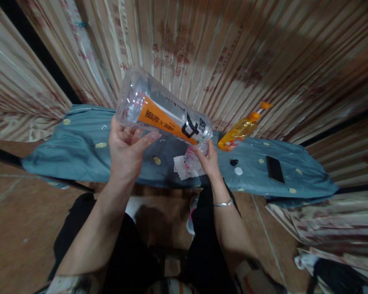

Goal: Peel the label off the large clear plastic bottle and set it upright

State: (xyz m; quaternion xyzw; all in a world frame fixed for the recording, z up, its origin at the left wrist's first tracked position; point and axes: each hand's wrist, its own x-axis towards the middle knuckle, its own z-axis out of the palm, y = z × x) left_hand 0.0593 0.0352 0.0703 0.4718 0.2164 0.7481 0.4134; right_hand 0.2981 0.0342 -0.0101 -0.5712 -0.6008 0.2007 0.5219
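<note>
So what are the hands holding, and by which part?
A clear plastic bottle: the left hand holds its wide end, the right hand its narrow end.

Dim light; glints on the clear bottle [165, 108]; dark shadow on the floor [153, 220]; soft blur; stretched edges.

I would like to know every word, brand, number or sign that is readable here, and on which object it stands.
"×": on the orange label of the clear bottle; characters around it: too blurred.
Large black lettering, same bottle: I cannot read it surely.
Pump bottle, red-and-white label: too blurred.
Curtain, columns of small marks: too blurred.
</note>
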